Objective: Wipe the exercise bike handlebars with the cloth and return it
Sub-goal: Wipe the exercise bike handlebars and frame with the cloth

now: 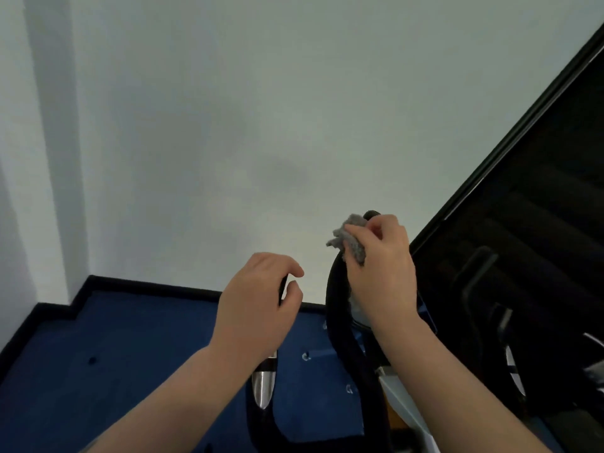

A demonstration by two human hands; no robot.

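Up top, right hand [380,266] pinches crumpled grey cloth [348,238] (fuzzy) against black handlebar [336,299].

Head view; forward-down, close over hands [320,282]

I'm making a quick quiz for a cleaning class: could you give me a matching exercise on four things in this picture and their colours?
Things:
1. cloth
2. carpet
3. wall
4. right handlebar

Colours:
A. black
B. grey
C. white
D. blue

Pairs: 1-B, 2-D, 3-C, 4-A. The right hand holds the cloth against the right handlebar's top; the left hand curls round the left handlebar.
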